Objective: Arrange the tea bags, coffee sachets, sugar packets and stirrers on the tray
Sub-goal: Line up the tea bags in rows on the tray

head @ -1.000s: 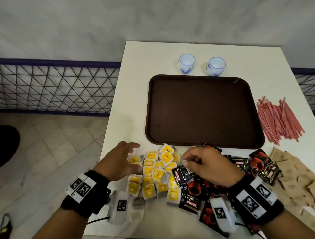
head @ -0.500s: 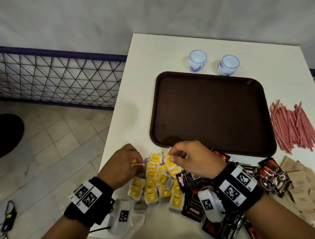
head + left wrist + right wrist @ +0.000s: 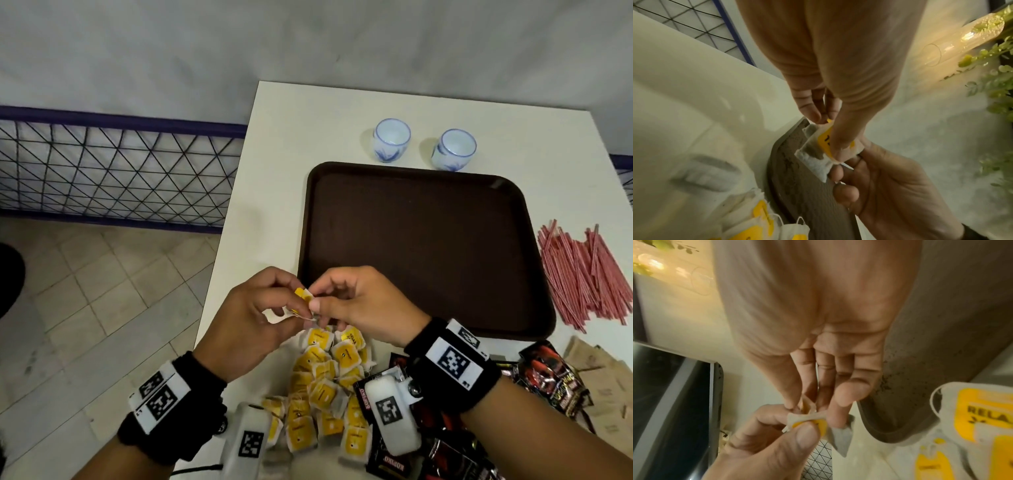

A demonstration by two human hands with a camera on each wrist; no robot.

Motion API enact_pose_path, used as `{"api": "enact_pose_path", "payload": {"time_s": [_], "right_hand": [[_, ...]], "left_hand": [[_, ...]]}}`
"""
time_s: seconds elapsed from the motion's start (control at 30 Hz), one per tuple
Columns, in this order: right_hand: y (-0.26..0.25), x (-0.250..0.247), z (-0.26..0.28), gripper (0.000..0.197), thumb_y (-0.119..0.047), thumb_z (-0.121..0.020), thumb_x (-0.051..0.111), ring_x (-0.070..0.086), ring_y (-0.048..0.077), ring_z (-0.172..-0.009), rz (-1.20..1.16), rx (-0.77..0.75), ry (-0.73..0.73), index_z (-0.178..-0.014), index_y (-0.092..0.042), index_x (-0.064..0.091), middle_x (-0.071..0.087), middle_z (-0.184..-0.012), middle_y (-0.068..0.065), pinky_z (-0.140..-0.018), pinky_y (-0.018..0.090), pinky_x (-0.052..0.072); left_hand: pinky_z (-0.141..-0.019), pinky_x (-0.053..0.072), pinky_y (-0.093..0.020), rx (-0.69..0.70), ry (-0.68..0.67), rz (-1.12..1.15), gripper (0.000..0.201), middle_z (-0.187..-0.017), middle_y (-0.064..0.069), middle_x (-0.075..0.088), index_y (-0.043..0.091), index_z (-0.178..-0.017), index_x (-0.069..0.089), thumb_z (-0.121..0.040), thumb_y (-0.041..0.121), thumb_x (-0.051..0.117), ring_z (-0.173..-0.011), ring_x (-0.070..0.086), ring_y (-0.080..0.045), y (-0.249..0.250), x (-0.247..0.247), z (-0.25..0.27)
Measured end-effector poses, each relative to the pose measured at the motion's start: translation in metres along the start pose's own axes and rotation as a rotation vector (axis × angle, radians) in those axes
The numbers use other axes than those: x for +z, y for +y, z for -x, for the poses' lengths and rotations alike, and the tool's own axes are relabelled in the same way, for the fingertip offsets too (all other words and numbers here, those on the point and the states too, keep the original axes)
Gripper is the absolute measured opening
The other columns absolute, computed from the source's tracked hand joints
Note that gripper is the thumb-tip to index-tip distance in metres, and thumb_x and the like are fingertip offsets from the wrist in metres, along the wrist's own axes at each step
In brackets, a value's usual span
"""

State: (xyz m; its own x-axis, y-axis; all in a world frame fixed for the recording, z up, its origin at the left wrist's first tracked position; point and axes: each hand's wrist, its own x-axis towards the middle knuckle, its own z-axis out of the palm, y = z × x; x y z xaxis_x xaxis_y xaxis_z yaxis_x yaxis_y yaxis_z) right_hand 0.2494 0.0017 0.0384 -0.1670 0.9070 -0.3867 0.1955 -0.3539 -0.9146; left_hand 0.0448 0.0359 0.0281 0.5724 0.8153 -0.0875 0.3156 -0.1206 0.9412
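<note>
Step in hand: first tea bag pickup, nothing on tray (image 3: 424, 253) yet. Left hand (image 3: 250, 318) and right hand (image 3: 359, 305) both pinch same tea bag (image 3: 301, 296), raised between them, just short of tray's near-left corner. Looks like sorting out bag, tag or string; which, can't tell. Tea bag pile (image 3: 325, 387) directly below hands. Coffee sachets (image 3: 548, 373) under and right of right wrist, stirrers (image 3: 582, 277) far right, past tray. Next: one hand lets go, other carries bag forward, lays it flat in tray corner. Bag limp, string may snag pile.
</note>
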Motion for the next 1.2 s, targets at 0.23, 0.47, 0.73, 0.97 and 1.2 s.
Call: {"api": "enact_pose_path", "payload": {"time_s": [0.23, 0.47, 0.73, 0.97, 1.2], "right_hand": [[0.0, -0.019, -0.01, 0.01, -0.01, -0.091, 0.069, 0.064, 0.015, -0.061, -0.072, 0.053, 0.059, -0.093, 0.001, 0.07, 0.071, -0.076, 0.011, -0.048, 0.023, 0.042], [-0.001, -0.043, -0.028, 0.008, -0.007, -0.09, 0.068, 0.054, 0.032, -0.057, -0.054, 0.049, 0.171, -0.083, -0.003, 0.068, 0.068, -0.064, 0.018, -0.044, 0.025, 0.038], [-0.004, -0.053, -0.058, 0.009, 0.005, -0.091, 0.063, 0.068, 0.025, -0.056, -0.097, 0.025, 0.157, -0.086, 0.011, 0.058, 0.066, -0.067, 0.024, -0.045, 0.025, 0.049], [-0.009, -0.092, -0.112, 0.012, 0.007, -0.085, 0.064, 0.065, 0.013, -0.053, 0.193, -0.019, 0.212, -0.085, -0.005, 0.065, 0.066, -0.065, 0.007, -0.045, 0.021, 0.046], [-0.025, -0.126, -0.175, 0.013, 0.001, -0.085, 0.064, 0.063, 0.011, -0.053, 0.373, 0.032, 0.213, -0.082, -0.012, 0.065, 0.07, -0.067, 0.013, -0.047, 0.02, 0.047]], "left_hand": [[-0.09, 0.05, -0.031, 0.099, -0.061, -0.007, 0.021, -0.123, 0.008, 0.058, 0.027, -0.078, 0.078, -0.074, 0.009, 0.086, -0.115, 0.059, -0.02, -0.001, 0.005, -0.024], [-0.092, 0.057, -0.039, 0.08, 0.033, 0.15, 0.022, -0.132, 0.006, 0.064, 0.024, -0.083, 0.081, -0.077, 0.003, 0.081, -0.116, 0.065, -0.021, -0.006, 0.005, -0.037], [-0.083, 0.058, -0.028, -0.027, 0.132, 0.076, 0.043, -0.088, 0.011, 0.078, 0.042, -0.112, 0.07, -0.081, 0.014, 0.081, -0.088, 0.074, -0.015, -0.019, -0.004, -0.053], [-0.065, 0.053, -0.024, -0.032, 0.084, -0.08, 0.017, -0.085, 0.02, 0.075, 0.037, -0.086, 0.076, -0.081, 0.021, 0.081, -0.08, 0.07, -0.009, -0.022, -0.012, -0.068], [-0.08, 0.056, -0.026, -0.034, 0.01, -0.116, 0.02, -0.084, 0.022, 0.075, 0.032, -0.089, 0.076, -0.082, 0.014, 0.081, -0.085, 0.071, -0.001, -0.018, -0.014, -0.104]]}}
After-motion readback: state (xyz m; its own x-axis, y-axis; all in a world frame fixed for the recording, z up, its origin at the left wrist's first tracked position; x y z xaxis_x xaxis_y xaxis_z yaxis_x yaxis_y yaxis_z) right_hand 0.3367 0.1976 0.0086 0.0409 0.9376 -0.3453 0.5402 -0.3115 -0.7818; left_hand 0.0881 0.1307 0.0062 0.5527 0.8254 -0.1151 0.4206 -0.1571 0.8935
